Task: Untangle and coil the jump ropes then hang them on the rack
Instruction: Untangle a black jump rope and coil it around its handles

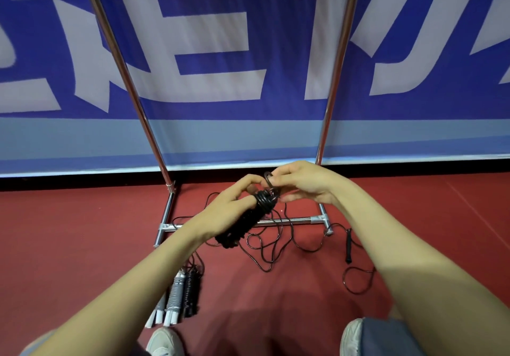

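My left hand [231,204] grips a black jump rope bundle [245,223], its cord wound tightly round the two handles. My right hand [303,182] pinches a small loop of the same cord at the bundle's top end. Below my hands, a loose black rope [265,245] lies tangled on the red floor, with one black handle [349,245] to the right. Coiled ropes [179,295], one with white handles and one black, lie on the floor at lower left. The metal rack [292,221] stands just behind, its two uprights rising out of the frame.
A blue and white banner [248,66] hangs behind the rack. My shoes [165,342] show at the bottom edge. The rack's feet [162,231] rest on the red floor [69,231].
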Tool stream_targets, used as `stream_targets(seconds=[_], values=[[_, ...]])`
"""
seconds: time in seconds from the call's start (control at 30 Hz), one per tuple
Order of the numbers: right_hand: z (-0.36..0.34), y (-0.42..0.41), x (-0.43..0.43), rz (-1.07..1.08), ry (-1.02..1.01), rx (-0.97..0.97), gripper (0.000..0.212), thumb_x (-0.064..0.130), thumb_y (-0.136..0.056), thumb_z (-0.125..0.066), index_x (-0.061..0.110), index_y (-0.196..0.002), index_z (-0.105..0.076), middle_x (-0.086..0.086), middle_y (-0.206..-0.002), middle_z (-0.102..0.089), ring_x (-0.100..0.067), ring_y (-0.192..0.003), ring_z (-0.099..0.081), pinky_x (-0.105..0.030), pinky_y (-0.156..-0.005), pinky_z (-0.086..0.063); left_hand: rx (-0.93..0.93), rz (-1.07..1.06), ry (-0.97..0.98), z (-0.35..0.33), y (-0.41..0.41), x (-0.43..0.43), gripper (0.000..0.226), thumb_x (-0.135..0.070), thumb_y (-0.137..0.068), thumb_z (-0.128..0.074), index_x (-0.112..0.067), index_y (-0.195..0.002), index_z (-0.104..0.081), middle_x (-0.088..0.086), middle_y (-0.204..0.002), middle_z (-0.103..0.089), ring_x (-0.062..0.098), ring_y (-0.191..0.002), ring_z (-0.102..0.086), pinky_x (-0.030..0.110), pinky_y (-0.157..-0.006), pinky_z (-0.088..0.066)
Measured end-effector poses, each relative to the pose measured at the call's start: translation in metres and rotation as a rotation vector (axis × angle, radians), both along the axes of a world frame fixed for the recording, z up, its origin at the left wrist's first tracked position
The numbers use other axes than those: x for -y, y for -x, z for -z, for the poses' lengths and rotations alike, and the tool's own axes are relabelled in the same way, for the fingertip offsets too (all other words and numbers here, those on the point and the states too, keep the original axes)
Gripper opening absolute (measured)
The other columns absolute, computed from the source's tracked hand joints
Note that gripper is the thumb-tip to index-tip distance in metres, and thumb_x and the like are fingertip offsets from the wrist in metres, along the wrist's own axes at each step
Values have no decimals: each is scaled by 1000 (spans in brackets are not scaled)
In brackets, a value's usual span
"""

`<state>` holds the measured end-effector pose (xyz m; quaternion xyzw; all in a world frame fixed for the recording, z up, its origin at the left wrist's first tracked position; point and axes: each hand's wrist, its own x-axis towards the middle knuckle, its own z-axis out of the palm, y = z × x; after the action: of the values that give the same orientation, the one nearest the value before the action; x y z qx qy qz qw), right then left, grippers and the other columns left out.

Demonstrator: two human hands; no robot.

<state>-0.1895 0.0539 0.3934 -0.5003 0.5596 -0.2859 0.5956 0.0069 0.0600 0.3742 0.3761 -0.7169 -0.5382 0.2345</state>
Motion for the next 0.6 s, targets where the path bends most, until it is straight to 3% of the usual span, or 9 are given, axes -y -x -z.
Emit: stream_targets(seconds=[0.1,0.23,0.33,0.43,0.6], values=[[-2,-2,0,82,9,29,7,21,-93,-62,17,-90,-67,1,-87,-68,-4,-71,-63,-16,-58,-51,-16,0,18,-3,1,-1,29,-27,-78,-52,-34,-106,-57,1,-100,-59,10,-79,-62,29,-69,-53],[-3,-12,0,217,24,135,7,17,-91,-65,12,-86,-67,1,-75,-68,-1,-56,-61,-17,-55,-51,-9,-135,152,-1,10,-7,31,-38,-80,-75,-30,-101,-53,-7,-95,-61,20,-75,-63,43,-76,-55],[-5,-13,4,381,98,150,11,17,-90,-67,12,-80,-65,1,-69,-65,-3,-56,-61,-19,-57,-53,24,-226,258,-6,18,-6,25,-32,-82,-75,-27,-95,-54,-16,-93,-64,13,-75,-63,40,-78,-54],[-9,-8,9,537,200,147,14,13,-90,-65,12,-76,-64,3,-62,-64,-5,-56,-57,-15,-54,-51,19,-242,234,-10,22,-6,25,-30,-80,-76,-27,-86,-52,-22,-86,-62,12,-66,-58,34,-70,-54],[-13,10,9,670,237,218,14,9,-88,-67,10,-75,-67,7,-52,-64,-8,-56,-58,-17,-57,-54,7,-201,184,-16,30,-10,27,-29,-81,-74,-23,-83,-48,-11,-89,-60,11,-63,-55,29,-67,-50]])
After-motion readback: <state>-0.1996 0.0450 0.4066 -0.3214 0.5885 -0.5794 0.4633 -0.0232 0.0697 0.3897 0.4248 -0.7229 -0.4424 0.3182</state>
